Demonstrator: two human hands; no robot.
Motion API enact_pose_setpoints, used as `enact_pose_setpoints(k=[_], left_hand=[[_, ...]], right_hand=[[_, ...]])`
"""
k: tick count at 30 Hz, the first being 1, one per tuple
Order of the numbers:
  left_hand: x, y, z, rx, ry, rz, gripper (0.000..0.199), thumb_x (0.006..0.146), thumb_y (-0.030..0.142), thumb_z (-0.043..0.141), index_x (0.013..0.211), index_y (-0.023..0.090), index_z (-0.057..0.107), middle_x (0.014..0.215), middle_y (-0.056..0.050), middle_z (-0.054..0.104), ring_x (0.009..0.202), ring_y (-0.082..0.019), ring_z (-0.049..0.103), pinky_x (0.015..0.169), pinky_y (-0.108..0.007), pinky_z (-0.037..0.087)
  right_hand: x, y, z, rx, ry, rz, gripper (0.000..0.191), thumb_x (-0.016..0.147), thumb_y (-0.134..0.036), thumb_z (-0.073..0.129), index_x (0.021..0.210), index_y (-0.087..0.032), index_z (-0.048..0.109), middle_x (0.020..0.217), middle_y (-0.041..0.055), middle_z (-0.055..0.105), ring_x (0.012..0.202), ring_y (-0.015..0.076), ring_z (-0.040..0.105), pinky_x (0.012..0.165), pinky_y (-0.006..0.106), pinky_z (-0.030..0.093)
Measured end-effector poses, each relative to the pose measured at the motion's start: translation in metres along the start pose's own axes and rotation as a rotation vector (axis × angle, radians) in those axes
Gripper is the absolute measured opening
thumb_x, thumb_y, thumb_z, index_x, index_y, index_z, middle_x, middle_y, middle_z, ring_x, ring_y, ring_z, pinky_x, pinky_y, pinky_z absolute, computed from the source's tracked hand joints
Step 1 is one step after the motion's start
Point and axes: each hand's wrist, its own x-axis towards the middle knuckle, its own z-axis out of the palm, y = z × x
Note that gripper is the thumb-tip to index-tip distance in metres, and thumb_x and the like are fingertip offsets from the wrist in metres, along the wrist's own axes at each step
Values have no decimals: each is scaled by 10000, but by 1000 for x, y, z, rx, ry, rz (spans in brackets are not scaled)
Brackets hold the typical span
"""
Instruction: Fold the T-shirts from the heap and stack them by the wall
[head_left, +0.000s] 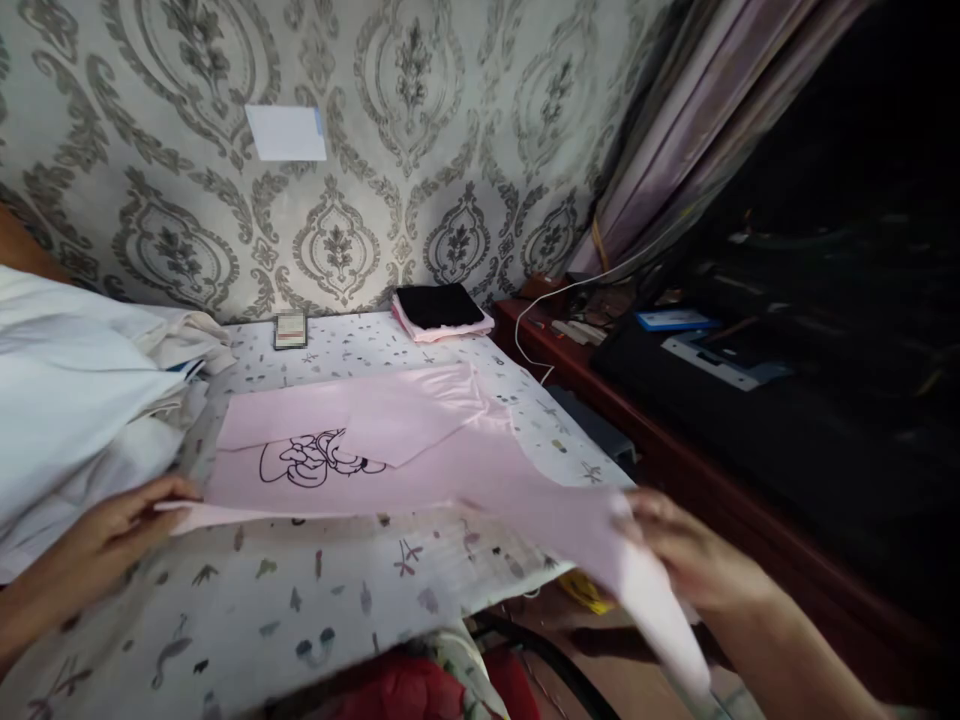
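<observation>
A pink T-shirt (420, 490) with a black line drawing lies on a white patterned sheet (300, 600). Its far side is folded over, partly covering the drawing. My left hand (139, 525) pinches the near corner at the left end, slightly raised. At the right, my right hand (679, 545) grips the cloth near the sleeve, beyond the sheet's edge, and a pale end of the fabric hangs below it. The right hand is a little blurred.
White and beige clothes (82, 400) are heaped at the left. A folded black and pink stack (441, 308) and a small card-like box (290, 330) sit by the wall. A dark red wooden ledge (570, 365) with a white cable (525, 340) runs along the right.
</observation>
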Motion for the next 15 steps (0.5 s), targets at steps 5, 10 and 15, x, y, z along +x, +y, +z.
enact_pose_setpoints(k=[5,10,15], left_hand=[[49,26,4,-358,249,-81,503,576,605,722,916,244,636,832,18,693,833,-218,612,657,-265,483],[76,17,27,-261,352,-114,461,546,543,679,877,224,641,772,10,653,810,-220,580,650,-274,442],[71,15,29,-156,336,-118,457,632,573,580,947,245,626,870,-23,680,896,-263,628,732,-325,488]], right_hand=[[136,-83,11,218,161,-285,301,864,-483,609,876,-189,676,870,117,751,805,252,723,754,402,612],[231,-62,10,104,428,-343,243,927,-394,520,844,-183,610,942,120,727,895,224,724,853,395,580],[211,-6,-11,-462,639,-424,375,923,-527,470,770,-206,589,773,57,674,752,203,657,737,345,513]])
